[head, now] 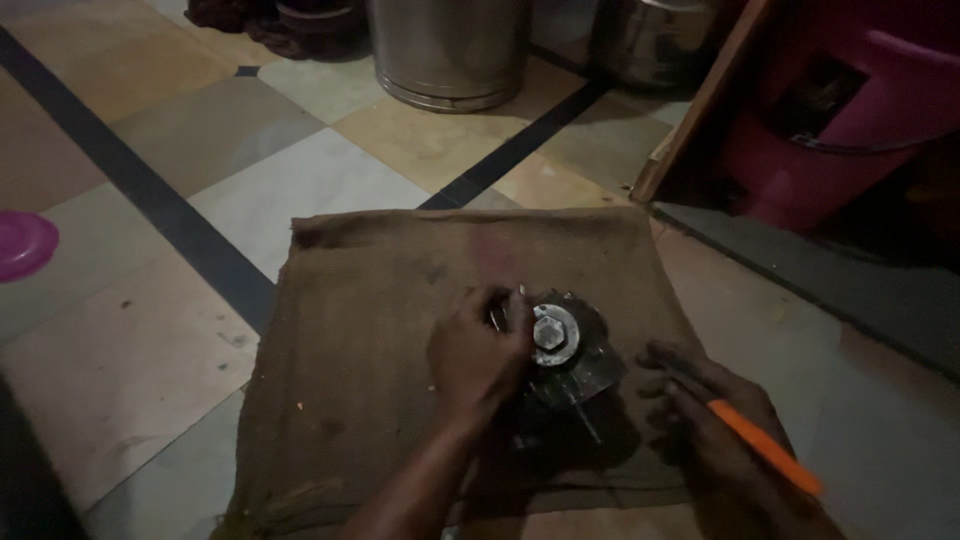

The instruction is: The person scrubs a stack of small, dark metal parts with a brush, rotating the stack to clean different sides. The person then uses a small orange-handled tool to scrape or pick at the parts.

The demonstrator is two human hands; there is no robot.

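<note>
A round metal part (568, 350) with a large hex nut at its centre lies on a brown burlap sack (380, 300) spread on the floor. My left hand (478, 355) grips the left side of this part, fingers curled over its rim. My right hand (715, 420) rests on the sack just right of the part and holds a tool with an orange handle (765, 447), its dark shaft pointing toward the part. The tool's tip is hidden in shadow.
Tiled floor with dark stripes surrounds the sack. Two steel drums (450, 50) stand at the back. A pink plastic bin (850, 110) and a leaning wooden board (700, 110) are at the right. A pink lid (22, 243) lies at the far left.
</note>
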